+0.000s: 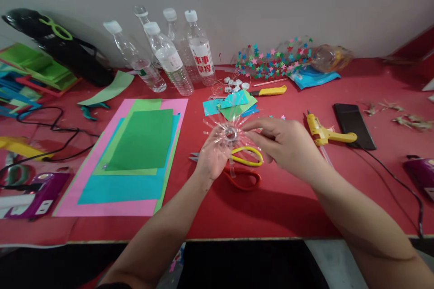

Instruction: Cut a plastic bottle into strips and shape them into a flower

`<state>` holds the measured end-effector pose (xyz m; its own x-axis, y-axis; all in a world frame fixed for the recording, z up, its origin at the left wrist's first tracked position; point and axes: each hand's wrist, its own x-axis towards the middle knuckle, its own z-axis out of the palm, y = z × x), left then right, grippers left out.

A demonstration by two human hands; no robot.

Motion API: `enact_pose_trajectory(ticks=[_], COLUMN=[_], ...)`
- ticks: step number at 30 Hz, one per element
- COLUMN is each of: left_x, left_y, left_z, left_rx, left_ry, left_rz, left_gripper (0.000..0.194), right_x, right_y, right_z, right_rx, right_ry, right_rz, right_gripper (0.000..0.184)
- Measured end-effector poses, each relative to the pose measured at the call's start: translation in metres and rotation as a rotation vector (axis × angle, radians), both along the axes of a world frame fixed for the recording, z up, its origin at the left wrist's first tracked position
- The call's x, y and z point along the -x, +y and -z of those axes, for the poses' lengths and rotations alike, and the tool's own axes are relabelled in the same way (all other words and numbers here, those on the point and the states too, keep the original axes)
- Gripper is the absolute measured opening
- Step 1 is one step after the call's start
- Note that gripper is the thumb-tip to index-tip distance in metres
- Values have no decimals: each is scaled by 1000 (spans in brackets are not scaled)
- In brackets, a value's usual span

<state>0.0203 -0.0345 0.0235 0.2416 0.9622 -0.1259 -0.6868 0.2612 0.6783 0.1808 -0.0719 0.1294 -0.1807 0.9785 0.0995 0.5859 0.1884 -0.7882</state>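
A clear plastic bottle top [231,132], its wall cut into many thin strips that fan outward around the neck ring, is held above the red table. My left hand [213,156] supports it from below and the left side, fingers curled under the strips. With thumb and fingers pinched, my right hand [280,144] grips strips on its right side. Scissors [249,156] with one yellow and one red handle lie on the table beneath, partly covered by my left hand, blades pointing left.
Coloured paper sheets [139,140] are stacked on the left. Several plastic bottles [200,49] stand along the wall. A yellow glue gun [325,133] and a black phone [354,125] lie to the right. Behind my hands are paper scraps [233,104], a yellow cutter [273,90] and a star-covered plastic piece [271,61].
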Motion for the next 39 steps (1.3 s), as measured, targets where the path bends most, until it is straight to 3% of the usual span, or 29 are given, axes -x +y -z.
enact_pose_trajectory(ticks=[7,10,15,19,25,28,39], left_x=[1,1,0,-1,-1,0,0], left_y=[-2,-2,-2,-3,-3,-3,-3], left_z=[-2,-2,-1,-4,-2,0,1], left_rx=[45,53,19,22,29,27,58], left_ry=[-11,0,-29,10,-17,-35,4], left_rz=[27,28,61,57,70,86,80], left_gripper=[23,23,16,15,16,18,24], right_x=[-19,-23,-15,-4,5,7,11], right_y=[-6,-6,-1,4,11,14,11], right_z=[-15,-15,-5,8,29,37,33], right_rx=[-113,-262,-532,-535,-513,-528,-386], right_ry=[-9,-58,-272,-448,-439,-440,-466], right_rz=[84,98,-28,-26,-60,-63,-134], right_gripper=[18,14,13,18,8,14,19])
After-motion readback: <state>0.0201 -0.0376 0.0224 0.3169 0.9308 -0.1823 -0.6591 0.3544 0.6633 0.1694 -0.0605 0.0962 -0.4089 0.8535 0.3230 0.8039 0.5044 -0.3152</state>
